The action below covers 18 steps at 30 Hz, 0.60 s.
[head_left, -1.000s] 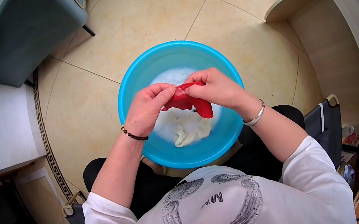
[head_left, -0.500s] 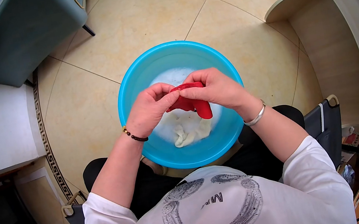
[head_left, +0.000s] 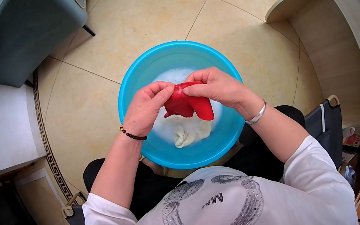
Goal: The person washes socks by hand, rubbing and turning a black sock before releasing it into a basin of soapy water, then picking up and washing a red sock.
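Note:
A small red sock (head_left: 188,104) hangs between my hands above the basin, its rounded end pointing down on the right. My left hand (head_left: 147,105) pinches its upper left edge between thumb and fingers. On the other side, the thumb and fingers of my right hand (head_left: 219,87) are closed on the upper right edge. Below is a round blue basin (head_left: 192,161) holding white suds (head_left: 164,129). A crumpled off-white cloth (head_left: 190,135) lies in the suds, partly hidden behind the sock.
My knees (head_left: 290,117) flank the basin, which stands on beige floor tiles (head_left: 77,81). A grey-green chair (head_left: 33,36) is at the upper left, near a white cabinet (head_left: 0,125). A pale wooden desk (head_left: 330,29) stands on the right.
My hands have drawn slightly apart at the fingertips, and the sock is spread wider between them, with more of its surface showing. The basin and the off-white cloth have stayed put.

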Each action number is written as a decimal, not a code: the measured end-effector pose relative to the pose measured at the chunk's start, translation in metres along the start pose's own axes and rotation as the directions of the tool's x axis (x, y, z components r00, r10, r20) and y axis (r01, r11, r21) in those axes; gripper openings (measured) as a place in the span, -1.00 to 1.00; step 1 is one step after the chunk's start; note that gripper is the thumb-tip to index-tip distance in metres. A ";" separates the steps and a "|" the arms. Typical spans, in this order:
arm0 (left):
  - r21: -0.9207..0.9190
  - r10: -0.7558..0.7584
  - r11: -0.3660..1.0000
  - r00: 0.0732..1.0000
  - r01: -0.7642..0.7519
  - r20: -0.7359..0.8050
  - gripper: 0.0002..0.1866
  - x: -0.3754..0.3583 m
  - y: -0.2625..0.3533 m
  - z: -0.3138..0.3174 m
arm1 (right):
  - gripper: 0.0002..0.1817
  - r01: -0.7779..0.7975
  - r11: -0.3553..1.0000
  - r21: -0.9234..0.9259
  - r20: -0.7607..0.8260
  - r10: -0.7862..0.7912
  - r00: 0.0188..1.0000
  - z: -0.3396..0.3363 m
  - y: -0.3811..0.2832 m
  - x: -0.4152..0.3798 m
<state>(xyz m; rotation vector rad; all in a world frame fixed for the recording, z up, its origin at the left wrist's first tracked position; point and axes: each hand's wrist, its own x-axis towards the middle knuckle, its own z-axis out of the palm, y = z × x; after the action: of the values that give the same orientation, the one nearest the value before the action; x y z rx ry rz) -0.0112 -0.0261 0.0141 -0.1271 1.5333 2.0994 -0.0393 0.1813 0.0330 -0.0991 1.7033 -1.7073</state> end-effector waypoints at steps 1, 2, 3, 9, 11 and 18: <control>0.019 0.015 1.000 1.000 -0.015 -0.027 -0.76 0.000 -0.001 0.001 | -0.76 -0.001 1.000 0.000 0.000 0.001 1.000 0.001 -0.001 -0.001; 0.019 0.015 1.000 1.000 -0.014 -0.027 -0.76 0.000 -0.001 0.001 | -0.75 -0.013 0.999 -0.048 0.007 0.013 1.000 0.002 -0.003 -0.002; 0.067 0.014 0.998 0.999 -0.011 -0.035 -0.77 -0.001 0.000 0.002 | -0.75 -0.024 0.995 -0.096 0.014 0.026 1.000 0.002 -0.004 -0.002; 0.129 0.073 0.989 0.996 -0.067 -0.047 -0.78 -0.003 0.003 0.013 | -0.69 -0.001 0.999 0.032 -0.081 0.004 0.997 0.003 0.003 0.001; 0.145 0.068 0.987 0.997 -0.062 -0.036 -0.77 -0.003 0.004 0.013 | -0.68 0.001 0.999 0.054 -0.084 0.003 0.996 0.002 0.003 0.001; 0.203 -0.017 0.979 0.993 -0.007 0.117 -0.70 0.004 -0.001 -0.001 | -0.75 0.120 0.982 -0.145 -0.137 -0.140 0.981 0.001 0.009 0.006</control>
<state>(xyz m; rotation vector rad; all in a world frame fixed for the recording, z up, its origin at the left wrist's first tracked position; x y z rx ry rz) -0.0145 -0.0255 0.0109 0.0659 1.6616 1.8964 -0.0395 0.1784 0.0229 -0.1542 1.9605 -1.7276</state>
